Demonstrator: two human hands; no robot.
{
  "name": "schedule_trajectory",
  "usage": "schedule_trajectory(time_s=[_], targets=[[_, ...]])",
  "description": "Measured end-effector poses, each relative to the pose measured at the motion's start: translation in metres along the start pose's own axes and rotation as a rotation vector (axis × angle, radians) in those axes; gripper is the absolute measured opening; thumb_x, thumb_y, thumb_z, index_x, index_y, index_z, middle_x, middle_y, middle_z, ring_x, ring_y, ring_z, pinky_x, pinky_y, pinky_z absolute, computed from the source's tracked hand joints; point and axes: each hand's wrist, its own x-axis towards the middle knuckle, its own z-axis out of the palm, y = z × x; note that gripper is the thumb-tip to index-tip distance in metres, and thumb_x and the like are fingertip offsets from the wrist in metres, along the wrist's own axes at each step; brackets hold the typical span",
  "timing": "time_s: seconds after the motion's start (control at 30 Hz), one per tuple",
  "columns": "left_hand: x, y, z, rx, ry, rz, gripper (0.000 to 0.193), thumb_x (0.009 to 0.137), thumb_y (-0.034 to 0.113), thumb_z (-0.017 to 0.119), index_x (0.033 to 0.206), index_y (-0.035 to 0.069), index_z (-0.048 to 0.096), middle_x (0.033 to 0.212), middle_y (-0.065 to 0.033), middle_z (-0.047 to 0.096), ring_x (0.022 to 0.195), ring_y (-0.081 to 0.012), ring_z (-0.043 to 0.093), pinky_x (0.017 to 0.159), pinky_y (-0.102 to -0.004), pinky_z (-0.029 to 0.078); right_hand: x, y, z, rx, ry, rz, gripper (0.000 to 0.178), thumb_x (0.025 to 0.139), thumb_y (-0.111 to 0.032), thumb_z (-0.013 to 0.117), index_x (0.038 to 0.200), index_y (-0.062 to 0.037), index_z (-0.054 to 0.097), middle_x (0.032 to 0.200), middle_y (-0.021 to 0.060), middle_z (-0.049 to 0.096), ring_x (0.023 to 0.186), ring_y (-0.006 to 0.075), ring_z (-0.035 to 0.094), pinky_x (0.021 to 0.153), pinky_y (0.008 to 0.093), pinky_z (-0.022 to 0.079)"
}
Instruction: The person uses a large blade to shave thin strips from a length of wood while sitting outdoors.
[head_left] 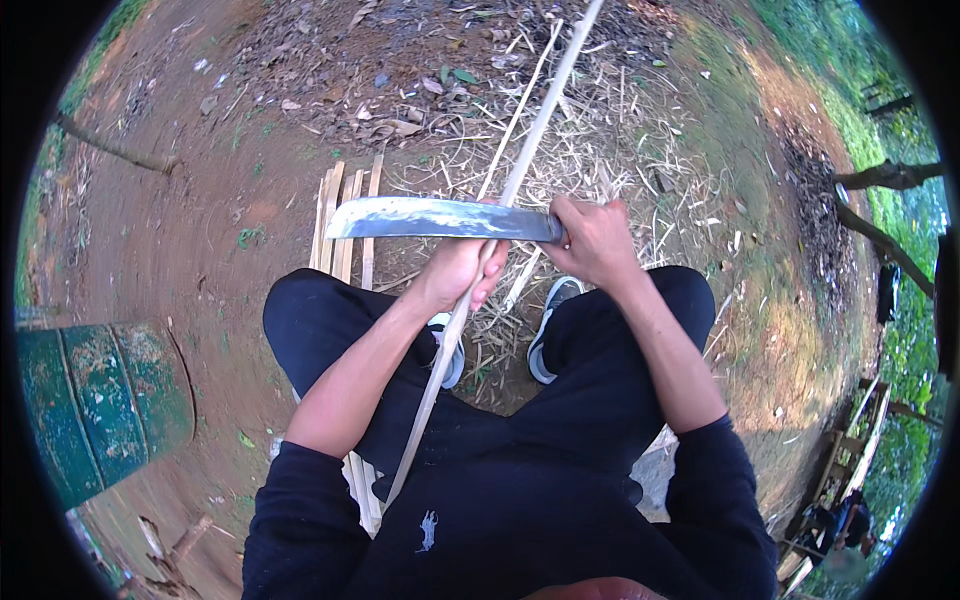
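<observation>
one bamboo strip within left fingers

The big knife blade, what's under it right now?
Under the knife blade lie flat bamboo slats on the dirt ground; the long bamboo strip crosses there, that stretch hidden by the blade.

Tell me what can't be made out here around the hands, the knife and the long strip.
Head view only:
- Knife handle: wrapped inside the right hand; only the blade shows.
- Long bamboo strip: its far end is cut off by the top edge, its near end lost against the dark clothing.
- Where blade meets strip: covered by the left hand.
- Stack of split slats: partly hidden by the left leg.
</observation>
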Motion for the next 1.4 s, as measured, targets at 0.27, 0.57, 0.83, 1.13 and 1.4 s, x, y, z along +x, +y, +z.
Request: schedule_trajectory(time_s=[0.27,0.57,0.83,1.13,1.4], targets=[[-0.002,-0.005,0.006,0.156,0.099,0.059,0.037,0.11,0.042,0.028,0.101,0.009,0.042,0.057,0.0004,0.04,0.032,-0.0087,0.038,0.028,-0.0225,0.034,0.006,-0.013,0.024,0.151,0.041,-0.019,0.024,0.072,-0.021,0.074,0.075,-0.007,0.055,0.062,0.0107,0.062,0.059,0.036,0.065,0.054,0.0457,0.05],[-0.001,0.011,-0.006,0.024,0.023,0.025,0.037,0.111,0.038,0.027,0.112,0.006,0.043,0.06,0.0047,0.038,0.037,-0.0049,0.035,0.03,-0.0209,0.032,0.02,0.026,0.028,-0.037,0.181,0.006,0.016,0.068,-0.016,0.073,0.074,-0.0118,0.059,0.062,0.0053,0.064,0.05,0.022,0.064,0.05,0.0382,0.051],[0.008,0.017,-0.007,-0.023,0.14,0.04,0.036,0.11,0.038,0.03,0.109,0.006,0.045,0.06,0.0017,0.039,0.038,-0.0061,0.038,0.029,-0.0219,0.031,0.011,0.017,0.017,-0.064,0.152,0.127,0.017,0.07,-0.014,0.072,0.071,-0.0083,0.057,0.061,0.0095,0.062,0.052,0.0273,0.064,0.054,0.0413,0.05],[0.006,0.006,0.001,-0.041,0.054,0.006,0.034,0.111,0.035,0.026,0.108,0.006,0.044,0.056,0.0031,0.038,0.032,-0.0069,0.033,0.028,-0.0216,0.029,0.008,0.054,0.018,-0.177,0.204,0.164,0.018,0.072,-0.014,0.073,0.071,-0.0068,0.056,0.061,0.011,0.062,0.053,0.03,0.064,0.052,0.0414,0.051],[-0.004,-0.003,0.01,0.101,0.008,-0.069,0.034,0.111,0.035,0.026,0.107,0.007,0.045,0.055,0.0031,0.037,0.034,-0.0059,0.037,0.028,-0.0209,0.029,-0.006,0.069,0.014,-0.227,0.278,-0.04,0.016,0.067,-0.014,0.073,0.073,-0.0131,0.058,0.058,0.0023,0.061,0.048,0.017,0.06,0.05,0.0349,0.043]])
